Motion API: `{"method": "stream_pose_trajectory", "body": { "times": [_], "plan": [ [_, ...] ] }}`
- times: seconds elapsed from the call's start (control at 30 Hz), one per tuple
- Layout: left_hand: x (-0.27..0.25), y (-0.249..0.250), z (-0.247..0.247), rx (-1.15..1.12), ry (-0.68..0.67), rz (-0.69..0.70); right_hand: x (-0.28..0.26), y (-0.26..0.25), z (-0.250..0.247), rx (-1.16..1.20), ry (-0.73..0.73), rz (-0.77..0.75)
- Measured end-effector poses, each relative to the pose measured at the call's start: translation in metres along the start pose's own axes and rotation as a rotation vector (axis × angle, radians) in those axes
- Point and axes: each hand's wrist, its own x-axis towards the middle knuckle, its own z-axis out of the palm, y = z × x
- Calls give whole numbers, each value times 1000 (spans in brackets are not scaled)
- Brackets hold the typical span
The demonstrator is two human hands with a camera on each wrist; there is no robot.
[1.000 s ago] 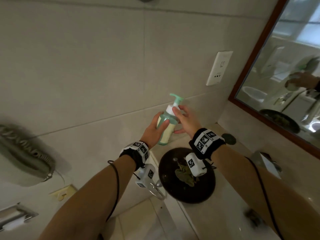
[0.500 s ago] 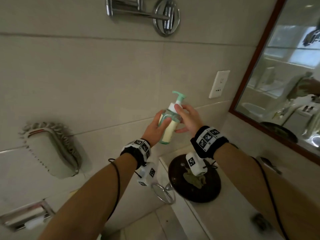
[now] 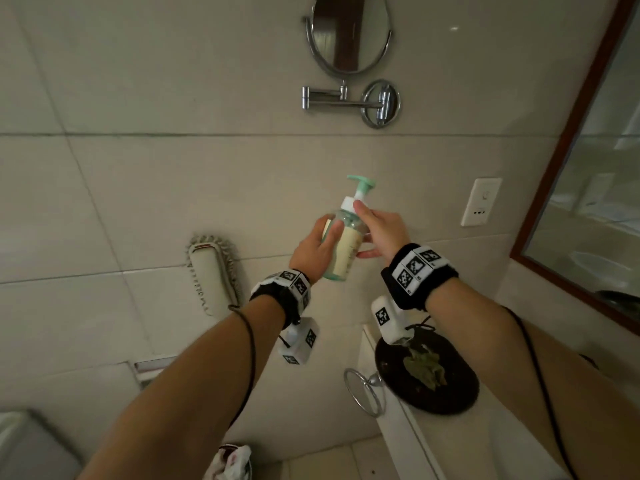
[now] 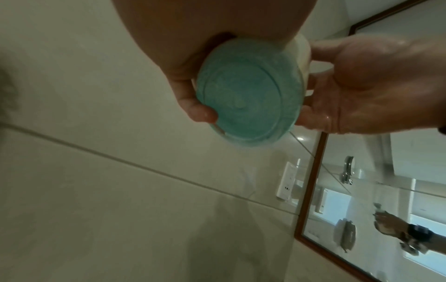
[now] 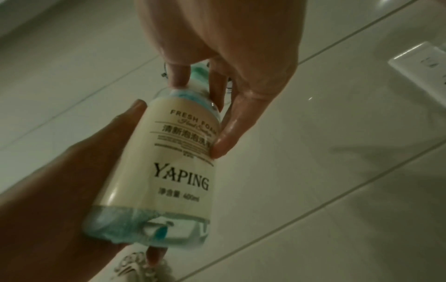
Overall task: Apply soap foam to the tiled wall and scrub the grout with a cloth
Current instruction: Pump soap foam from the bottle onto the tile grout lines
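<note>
We had the foam soap bottle [image 3: 341, 242] up in the air in front of the tiled wall [image 3: 173, 188], pump head [image 3: 361, 183] tilted toward the tiles, prob. so foam would land near the grout line [image 3: 207, 134] w/o dripping on the tabletop [image 3: 460, 441] below. Our left hand [image 3: 313, 247] was wrapped round the bottle's body, fingers curled on the label side, thumb on the other; that grip carried the weight. Our right hand [image 3: 379, 228] sat at the neck, fingers pinching just under the white collar, thumb low on the label; we judged it was steadying the bottle and getting set to press the pump. Right fingers looked wet in the wrist views.

No foam on the wall yet. A dark dish [image 3: 429, 375] w/ something green in it sat on the tabletop, below our right wrist. A crumpled cloth [image 3: 230, 460] showed at the bottom edge, near the floor; not in either hand. Socket plate [image 3: 481, 201] was just right of the bottle, so we'd want foam kept off it.
</note>
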Motion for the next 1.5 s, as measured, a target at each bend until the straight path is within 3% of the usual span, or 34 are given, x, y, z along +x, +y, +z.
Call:
{"method": "stream_pose_trajectory", "body": {
  "times": [0.2, 0.33, 0.63, 0.87, 1.0, 1.17, 1.37, 1.5],
  "plan": [
    [-29, 32, -67, 92, 113, -65, -21, -43, 51, 96, -51, -25],
    [-49, 41, -122, 88, 177, -95, -33, -73, 96, 103, -124, -131],
    [-97, 33, -289, 209, 258, -147, -75, -132, 241, 146, -360, -190],
    [-128, 12, -415, 295, 391, -137, -112, -170, 365, 213, -328, -229],
    [-140, 13, -464, 388, 401, -31, -124, -199, 413, 229, -250, -262],
    [-121, 22, -503, 414, 374, 30, -118, -231, 442, 177, -211, -331],
    [-67, 38, -519, 505, 370, 112, -72, -252, 437, 155, -185, -340],
    [-26, 52, -510, 546, 378, 173, -26, -263, 417, 27, 1, -467]
  ]
}}
